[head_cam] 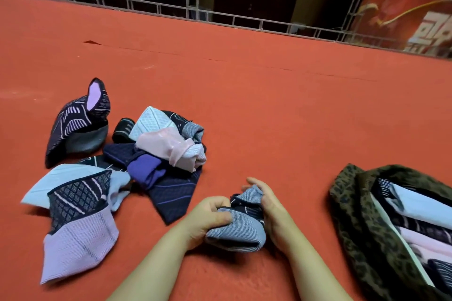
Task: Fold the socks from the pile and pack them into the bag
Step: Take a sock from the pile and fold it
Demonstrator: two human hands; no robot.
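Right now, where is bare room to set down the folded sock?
Bare carpet lies between the pile and the bag, and beyond both up to the railing. Left is crowded with socks; both hands hold the sock.

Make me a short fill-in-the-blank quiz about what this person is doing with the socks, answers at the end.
1. Both hands, the left hand and the right hand, hold one grey striped ____.
2. The pile of unfolded socks lies to the person's ____.
3. The leopard-print bag already holds several folded ____.
4. Everything rests on a carpet coloured ____.

Missing words: sock; left; socks; red
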